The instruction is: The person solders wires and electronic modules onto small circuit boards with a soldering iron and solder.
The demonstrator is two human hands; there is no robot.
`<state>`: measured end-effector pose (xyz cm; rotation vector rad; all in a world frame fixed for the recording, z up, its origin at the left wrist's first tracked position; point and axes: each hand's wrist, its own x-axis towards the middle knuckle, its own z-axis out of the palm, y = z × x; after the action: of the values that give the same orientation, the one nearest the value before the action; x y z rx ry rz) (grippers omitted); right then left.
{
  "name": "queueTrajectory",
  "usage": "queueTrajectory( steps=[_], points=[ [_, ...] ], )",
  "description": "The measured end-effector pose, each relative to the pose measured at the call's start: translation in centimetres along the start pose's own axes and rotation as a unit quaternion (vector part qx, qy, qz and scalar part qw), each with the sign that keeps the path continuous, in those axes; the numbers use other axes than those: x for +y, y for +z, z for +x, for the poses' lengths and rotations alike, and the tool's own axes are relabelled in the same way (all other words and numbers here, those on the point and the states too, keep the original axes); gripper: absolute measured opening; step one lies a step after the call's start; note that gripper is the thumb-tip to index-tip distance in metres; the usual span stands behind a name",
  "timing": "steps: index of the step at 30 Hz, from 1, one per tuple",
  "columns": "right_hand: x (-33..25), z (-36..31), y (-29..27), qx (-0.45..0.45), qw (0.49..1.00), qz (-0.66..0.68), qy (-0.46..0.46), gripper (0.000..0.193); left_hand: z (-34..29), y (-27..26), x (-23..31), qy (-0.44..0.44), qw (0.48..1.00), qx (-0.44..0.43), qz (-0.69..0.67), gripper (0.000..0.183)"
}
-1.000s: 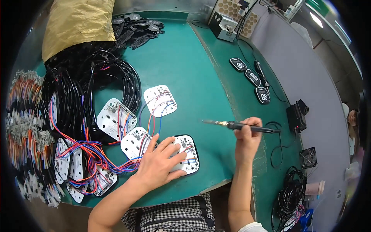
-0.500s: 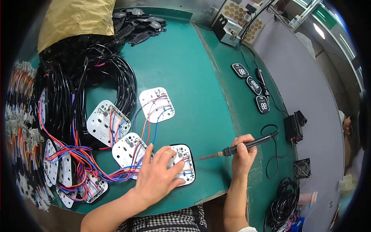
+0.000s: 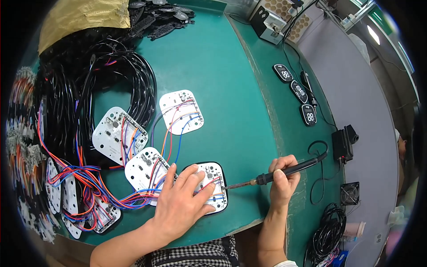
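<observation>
My left hand (image 3: 180, 200) lies with spread fingers over a white circuit board (image 3: 212, 171) in a black-edged housing, pressing on it and its wires. Red, orange and blue wires run from under the fingers to the row of contacts at the board's right edge. Closed around the handle of a soldering iron (image 3: 291, 170) is my right hand (image 3: 283, 182). The iron's tip touches or nearly touches those contacts. Just left of my left hand is another wired circuit board (image 3: 141, 171), partly covered by my fingers.
More wired boards lie farther off, including a white board (image 3: 180, 120). Black cable coils (image 3: 144, 84) and wire bundles (image 3: 22, 147) crowd the left. Rightward are display modules (image 3: 299, 91), a black box (image 3: 342, 144) with the iron's cord and a small fan (image 3: 350, 194).
The soldering iron's tip has shifted slightly right and down along the board's right edge. My left hand stays on the board. The whole view has shifted a little.
</observation>
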<state>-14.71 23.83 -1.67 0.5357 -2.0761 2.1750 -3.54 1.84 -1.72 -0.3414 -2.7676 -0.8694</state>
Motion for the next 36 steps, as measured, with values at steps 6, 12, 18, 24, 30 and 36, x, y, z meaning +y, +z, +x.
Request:
queueTrajectory(
  steps=[6,12,18,24,30,36],
  points=[
    [-0.08,-0.20,0.04,-0.001,1.000,-0.002,-0.007,0.026,0.00,-0.16,0.25,-0.008,1.000,-0.002,-0.001,0.045],
    [-0.15,-0.06,0.22,-0.015,1.000,0.002,-0.021,0.025,-0.03,-0.03,0.00,-0.002,1.000,0.000,0.001,0.048],
    [-0.07,0.02,0.06,-0.022,0.999,-0.006,-0.033,0.024,0.07,-0.05,0.00,0.001,1.000,0.002,0.000,0.047],
    [-0.18,-0.03,0.13,-0.028,0.999,-0.003,-0.027,0.023,0.02,0.01,-0.07,0.002,1.000,0.002,-0.002,0.046],
    [-0.15,-0.05,0.07,-0.029,0.999,-0.009,-0.034,0.024,0.02,-0.03,0.00,0.004,1.000,0.002,0.002,0.045],
    [-0.14,-0.01,0.16,-0.030,0.999,-0.011,-0.032,0.024,0.07,-0.14,0.06,-0.003,1.000,0.004,-0.002,0.046]
  ],
)
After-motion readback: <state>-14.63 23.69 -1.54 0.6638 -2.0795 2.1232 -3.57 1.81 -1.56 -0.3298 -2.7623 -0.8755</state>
